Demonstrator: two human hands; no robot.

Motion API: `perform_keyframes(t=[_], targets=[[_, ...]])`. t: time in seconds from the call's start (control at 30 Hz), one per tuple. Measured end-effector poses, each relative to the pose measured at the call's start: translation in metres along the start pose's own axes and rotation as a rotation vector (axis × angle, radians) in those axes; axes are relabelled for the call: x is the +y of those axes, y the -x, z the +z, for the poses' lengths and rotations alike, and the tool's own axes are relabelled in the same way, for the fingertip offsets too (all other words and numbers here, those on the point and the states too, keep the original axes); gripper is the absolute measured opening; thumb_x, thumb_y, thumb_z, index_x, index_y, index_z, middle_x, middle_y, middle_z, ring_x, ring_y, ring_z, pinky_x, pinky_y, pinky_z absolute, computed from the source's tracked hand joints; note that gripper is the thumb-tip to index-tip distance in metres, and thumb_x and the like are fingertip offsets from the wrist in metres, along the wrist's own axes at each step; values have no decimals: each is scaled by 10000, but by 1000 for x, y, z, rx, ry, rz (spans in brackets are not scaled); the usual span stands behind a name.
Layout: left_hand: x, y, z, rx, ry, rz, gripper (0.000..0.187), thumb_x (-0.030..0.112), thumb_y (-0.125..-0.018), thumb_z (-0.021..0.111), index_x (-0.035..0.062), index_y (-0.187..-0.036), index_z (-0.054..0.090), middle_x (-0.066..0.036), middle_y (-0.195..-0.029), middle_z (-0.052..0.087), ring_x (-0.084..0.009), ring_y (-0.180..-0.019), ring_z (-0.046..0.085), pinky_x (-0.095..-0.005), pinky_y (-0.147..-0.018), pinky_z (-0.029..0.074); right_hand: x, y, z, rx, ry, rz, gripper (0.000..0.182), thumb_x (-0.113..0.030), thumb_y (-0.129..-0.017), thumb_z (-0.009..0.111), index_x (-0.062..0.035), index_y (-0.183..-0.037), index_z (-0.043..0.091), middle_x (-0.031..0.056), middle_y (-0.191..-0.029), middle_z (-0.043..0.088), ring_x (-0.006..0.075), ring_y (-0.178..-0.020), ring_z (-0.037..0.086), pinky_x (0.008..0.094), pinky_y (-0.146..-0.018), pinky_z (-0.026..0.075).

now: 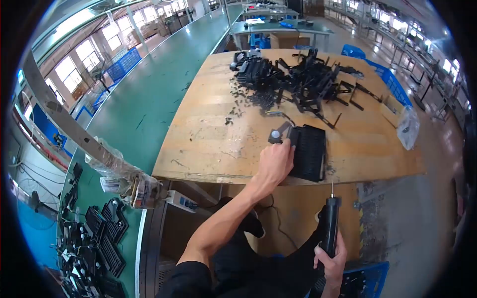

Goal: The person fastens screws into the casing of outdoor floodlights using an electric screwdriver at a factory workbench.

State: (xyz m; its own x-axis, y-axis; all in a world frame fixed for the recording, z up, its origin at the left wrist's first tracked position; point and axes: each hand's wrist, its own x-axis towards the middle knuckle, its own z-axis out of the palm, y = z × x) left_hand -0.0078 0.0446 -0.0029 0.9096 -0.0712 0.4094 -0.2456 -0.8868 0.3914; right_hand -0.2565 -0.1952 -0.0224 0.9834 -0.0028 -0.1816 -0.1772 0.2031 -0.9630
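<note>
My left hand (276, 161) is closed on the left edge of a black ribbed plastic part (309, 151) that lies at the front edge of the wooden table. Beside my fingers, a dark bracket with a round white knob (275, 134) adjoins that part, and some thin wires lie just behind it. My right hand (332, 259) is wrapped round a black electric screwdriver (332, 223). It points upward below the table's front edge, its thin metal bit close to the ribbed part but apart from it.
Black brackets (313, 82) and ribbed parts (254, 72) are heaped at the back of the wooden table (198, 144), with small black pieces scattered nearby. A plastic bag (408, 128) hangs at the right corner. Left runs a green conveyor (149, 119) carrying several black assemblies (107, 233).
</note>
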Motion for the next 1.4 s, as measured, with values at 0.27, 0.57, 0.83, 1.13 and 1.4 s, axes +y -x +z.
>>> perform_keyframes(t=[0.27, 0.57, 0.83, 1.13, 1.4], targets=[[-185, -23, -68, 139, 261, -267, 230, 177, -1032, 667, 18, -1151, 782, -119, -894, 792, -178, -701, 723, -315, -639, 559, 17, -52, 10, 169, -53, 58, 619, 8, -919, 647, 40, -1502, 440, 84, -882, 591, 133, -509, 559, 281, -392, 470], [-237, -67, -46, -71, -209, 30, 194, 100, -981, 671, -1, -1121, 760, -204, -1046, 697, -402, -989, 684, -481, -887, 554, 21, -61, 22, 281, 235, 221, 574, -141, -903, 747, 14, -1400, 507, 66, -876, 585, 146, -542, 581, 295, -448, 513], [-245, -48, -73, -48, -202, 112, 222, 23, -989, 602, -12, -1170, 726, -195, -1039, 680, -395, -1007, 664, -472, -881, 545, 7, -30, 20, 254, 403, 141, 781, -67, -947, 772, -43, -1614, 367, 68, -948, 654, 142, -665, 618, 265, -535, 518], [-147, 73, -122, 12, 1041, -435, 157, 32, -1056, 622, -50, -1160, 705, -74, -939, 663, -130, -812, 652, -289, -724, 538, -15, -34, 105, -256, 490, 44, 863, -87, -888, 804, -11, -1632, 373, 211, -1388, 646, 259, -1208, 634, 332, -1021, 484], [-96, 133, -98, -304, 1683, -531, 172, 39, -1018, 698, -62, -1143, 759, -111, -936, 707, -141, -739, 672, -288, -681, 547, -20, -26, 109, -498, 466, -54, 888, -94, -872, 835, -11, -1632, 383, 228, -1361, 677, 227, -1154, 665, 319, -990, 505]])
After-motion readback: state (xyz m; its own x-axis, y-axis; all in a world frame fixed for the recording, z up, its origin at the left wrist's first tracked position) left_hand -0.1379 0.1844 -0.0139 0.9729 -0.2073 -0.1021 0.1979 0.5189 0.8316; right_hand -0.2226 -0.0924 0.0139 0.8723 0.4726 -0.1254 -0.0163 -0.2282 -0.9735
